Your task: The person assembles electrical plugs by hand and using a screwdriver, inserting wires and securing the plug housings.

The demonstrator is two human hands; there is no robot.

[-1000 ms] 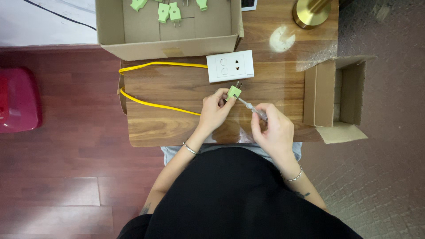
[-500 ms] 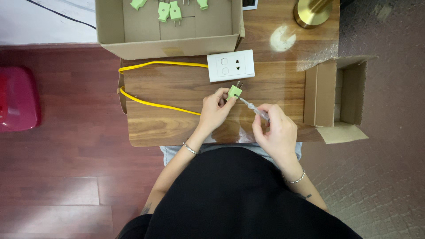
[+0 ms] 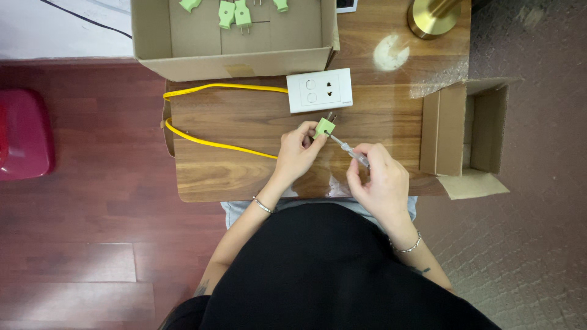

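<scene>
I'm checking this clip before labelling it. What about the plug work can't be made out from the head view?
- Green plug: the screw and the screwdriver tip are too small to see.
- Yellow cable: its near end is hidden under the left hand.
- Screwdriver handle: mostly covered by the right hand.
- Large box: cut off by the top edge.

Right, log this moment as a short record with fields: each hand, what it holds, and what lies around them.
left hand: grips small light-green plastic plug, prongs pointing away
right hand: holds slim clear-handled screwdriver, tip at the plug
surface: brown wooden table
behind the plug: white rectangular socket plate, yellow cable attached
far edge: open cardboard box holding more green plugs
right side: smaller open cardboard box
</scene>
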